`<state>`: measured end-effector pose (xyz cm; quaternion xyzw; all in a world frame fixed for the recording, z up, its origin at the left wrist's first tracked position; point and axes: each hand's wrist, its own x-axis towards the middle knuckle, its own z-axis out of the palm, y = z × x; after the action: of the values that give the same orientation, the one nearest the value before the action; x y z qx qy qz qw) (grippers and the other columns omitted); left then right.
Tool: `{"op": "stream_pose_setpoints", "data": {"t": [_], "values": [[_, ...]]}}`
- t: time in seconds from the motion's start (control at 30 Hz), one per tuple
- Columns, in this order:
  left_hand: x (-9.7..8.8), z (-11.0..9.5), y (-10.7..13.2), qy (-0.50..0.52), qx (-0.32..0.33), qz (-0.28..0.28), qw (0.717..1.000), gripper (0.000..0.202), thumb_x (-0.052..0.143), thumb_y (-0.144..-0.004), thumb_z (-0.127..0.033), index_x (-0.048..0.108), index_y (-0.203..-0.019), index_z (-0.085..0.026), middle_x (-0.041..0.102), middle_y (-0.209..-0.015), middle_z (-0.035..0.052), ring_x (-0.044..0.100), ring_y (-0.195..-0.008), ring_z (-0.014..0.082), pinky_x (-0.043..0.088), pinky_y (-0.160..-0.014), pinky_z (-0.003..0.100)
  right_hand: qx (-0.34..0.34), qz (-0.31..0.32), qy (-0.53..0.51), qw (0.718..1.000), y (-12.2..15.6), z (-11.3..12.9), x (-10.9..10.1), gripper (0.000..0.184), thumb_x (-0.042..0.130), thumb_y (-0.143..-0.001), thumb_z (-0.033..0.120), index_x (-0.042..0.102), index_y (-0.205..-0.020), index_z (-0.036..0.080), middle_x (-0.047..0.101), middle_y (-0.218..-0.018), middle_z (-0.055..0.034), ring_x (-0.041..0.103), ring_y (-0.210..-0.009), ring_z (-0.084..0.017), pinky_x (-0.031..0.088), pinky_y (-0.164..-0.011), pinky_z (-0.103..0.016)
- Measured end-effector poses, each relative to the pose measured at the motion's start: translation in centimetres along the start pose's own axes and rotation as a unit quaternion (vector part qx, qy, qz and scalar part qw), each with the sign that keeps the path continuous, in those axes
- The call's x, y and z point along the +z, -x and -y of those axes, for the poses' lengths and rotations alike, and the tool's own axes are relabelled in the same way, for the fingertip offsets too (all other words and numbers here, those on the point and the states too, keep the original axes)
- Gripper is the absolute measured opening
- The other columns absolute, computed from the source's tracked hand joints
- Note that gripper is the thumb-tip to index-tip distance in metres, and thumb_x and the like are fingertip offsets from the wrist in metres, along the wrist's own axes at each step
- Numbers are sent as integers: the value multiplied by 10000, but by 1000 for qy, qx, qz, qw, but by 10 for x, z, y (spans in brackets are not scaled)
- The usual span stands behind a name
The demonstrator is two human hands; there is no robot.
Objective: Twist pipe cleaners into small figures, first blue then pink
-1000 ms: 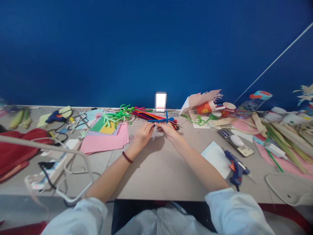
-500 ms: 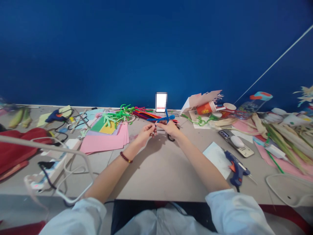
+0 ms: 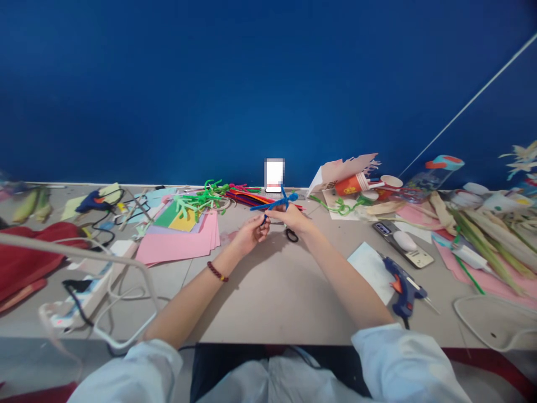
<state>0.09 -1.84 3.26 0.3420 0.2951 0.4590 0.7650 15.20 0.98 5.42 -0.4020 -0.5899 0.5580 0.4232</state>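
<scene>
While left hand (image 3: 250, 235) and right hand (image 3: 291, 218) pinch blue pipe-cleaner figure (image 3: 273, 205), slack grip risks release. Black scissor handles (image 3: 291, 235) just below could snag it.

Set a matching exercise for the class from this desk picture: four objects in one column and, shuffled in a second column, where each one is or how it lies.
Objects
1. Blue pipe-cleaner figure
2. Beaded bracelet
3. Blue glue gun
4. Orange paper cup

Places or states
A. Lying on its side, beyond and to the right of the hands
B. Held between the left hand and the right hand
C. Resting on the tabletop beside a white card
D. Around the left wrist

Right pairs: 1-B, 2-D, 3-C, 4-A
</scene>
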Motion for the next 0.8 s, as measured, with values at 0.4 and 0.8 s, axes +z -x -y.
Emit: {"op": "stream_pose_setpoints", "data": {"t": [0.4,0.8], "values": [[-6,1,-5,-158,73,-86,981,326,690,-694,-455,597,-711,-144,539,-564,-13,471,-452,61,263,-406,197,-24,-98,77,992,-1,-3,5,175,707,-653,340,626,-692,190,673,-750,-45,620,-743,-198,476,-747,-350],[-5,2,-4,-202,123,-116,965,356,693,-672,-479,618,-702,-132,589,-605,15,511,-490,72,298,-416,191,-53,-81,104,990,0,-5,5,144,682,-688,346,661,-717,206,687,-793,-40,624,-794,-211,463,-823,-374]]}}
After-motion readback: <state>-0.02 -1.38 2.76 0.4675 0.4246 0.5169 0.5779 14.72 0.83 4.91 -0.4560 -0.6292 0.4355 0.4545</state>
